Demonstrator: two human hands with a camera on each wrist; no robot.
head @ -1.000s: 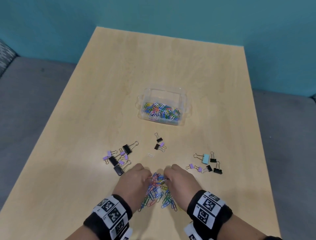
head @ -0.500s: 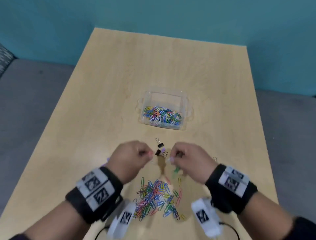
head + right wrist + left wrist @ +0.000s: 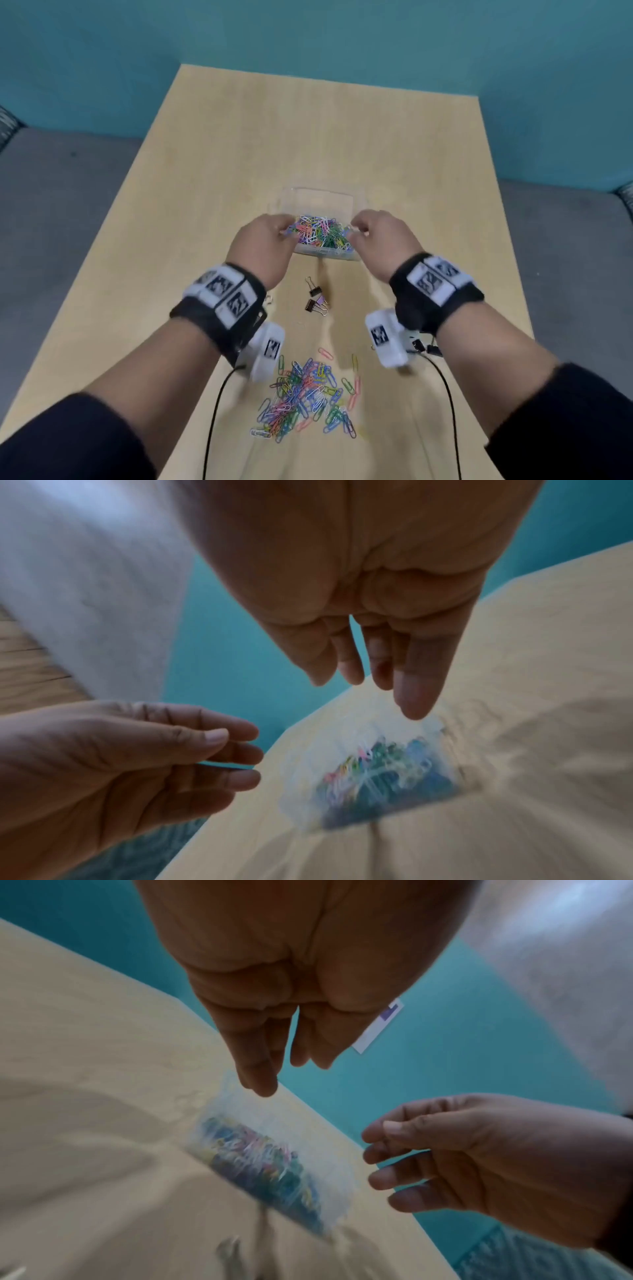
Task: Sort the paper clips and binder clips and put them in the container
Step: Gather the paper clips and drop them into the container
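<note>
A clear plastic container (image 3: pixel 318 195) sits mid-table, its near half filled with colored paper clips (image 3: pixel 320 234). My left hand (image 3: pixel 284 229) hovers over its left edge and my right hand (image 3: pixel 356 229) over its right edge. In the left wrist view my left hand (image 3: pixel 284 1074) hangs with its fingers pointing straight down over the blurred container (image 3: pixel 267 1167), with nothing seen in it. The right wrist view shows my right hand (image 3: pixel 369 691) the same way above the container (image 3: pixel 377 772). A loose pile of paper clips (image 3: pixel 305 397) lies near the front edge.
Two small binder clips (image 3: pixel 315 299) lie between my wrists, just in front of the container. More black binder clips (image 3: pixel 423 346) peek out under my right wrist. The wooden table (image 3: pixel 308 120) ends at a teal wall; grey floor lies on both sides.
Both hands rose from the paper clip pile and moved forward to the container. Their pinching fingers have now loosened above it.
</note>
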